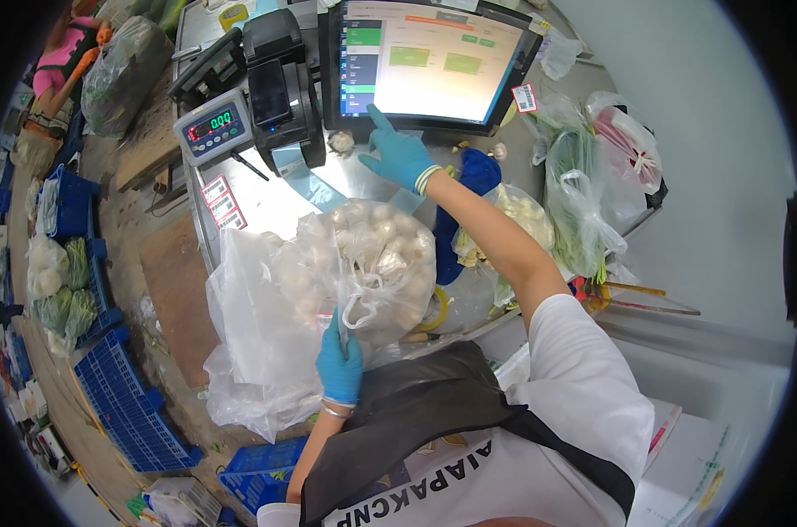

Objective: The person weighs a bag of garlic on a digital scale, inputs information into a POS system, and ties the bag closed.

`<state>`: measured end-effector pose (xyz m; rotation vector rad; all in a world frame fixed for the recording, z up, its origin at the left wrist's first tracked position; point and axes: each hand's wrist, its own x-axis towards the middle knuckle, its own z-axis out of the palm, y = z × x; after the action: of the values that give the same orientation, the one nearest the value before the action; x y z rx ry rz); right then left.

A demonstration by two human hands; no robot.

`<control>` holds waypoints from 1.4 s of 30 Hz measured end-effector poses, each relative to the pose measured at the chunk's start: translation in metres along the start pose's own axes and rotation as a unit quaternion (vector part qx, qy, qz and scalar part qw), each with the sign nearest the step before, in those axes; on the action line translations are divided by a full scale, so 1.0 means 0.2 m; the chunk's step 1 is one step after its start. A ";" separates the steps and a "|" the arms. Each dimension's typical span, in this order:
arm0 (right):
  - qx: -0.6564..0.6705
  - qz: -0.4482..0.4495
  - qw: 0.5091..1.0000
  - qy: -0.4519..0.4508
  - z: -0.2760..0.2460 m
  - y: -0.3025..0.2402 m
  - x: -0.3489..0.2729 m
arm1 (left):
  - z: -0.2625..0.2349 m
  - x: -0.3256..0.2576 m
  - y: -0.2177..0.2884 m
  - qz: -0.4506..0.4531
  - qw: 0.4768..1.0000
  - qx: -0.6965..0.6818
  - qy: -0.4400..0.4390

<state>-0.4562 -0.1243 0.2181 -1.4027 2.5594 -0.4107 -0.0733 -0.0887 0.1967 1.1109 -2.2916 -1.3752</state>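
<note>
My left hand, in a blue glove, has its fingers closed on the gathered top of a clear plastic bag full of pale bulbs that look like garlic. A small label shows by the fingertips. Another filled clear bag leans against it on the left. My right hand, also blue-gloved, reaches forward over the metal table. Its index finger points at the lower left edge of the lit touchscreen; whether it touches, I cannot tell. Thumb and index stand apart, with nothing held.
Left of the screen are a scale display and a black printer. A loose garlic bulb lies near the screen. Bagged green vegetables fill the right side. Blue crates stand on the floor; another person is at far left.
</note>
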 end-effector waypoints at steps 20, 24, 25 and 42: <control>-0.091 -0.044 0.995 0.001 -0.04 0.03 0.25 | 0.00 0.02 0.05 -0.030 1.000 -0.005 0.001; -0.088 -0.046 0.995 -0.002 -0.03 0.04 0.25 | -0.01 0.03 0.05 -0.019 1.000 -0.007 0.003; -0.098 -0.038 0.995 0.002 -0.03 0.04 0.25 | -0.01 0.03 0.05 -0.019 1.000 -0.008 -0.001; -0.105 -0.041 0.994 0.002 -0.04 0.05 0.27 | 0.00 0.05 0.03 -0.002 1.000 -0.011 0.002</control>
<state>-0.4947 -0.1634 0.2196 -1.5813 2.6178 -0.1590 -0.0834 -0.0938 0.2002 1.1116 -2.2660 -1.3949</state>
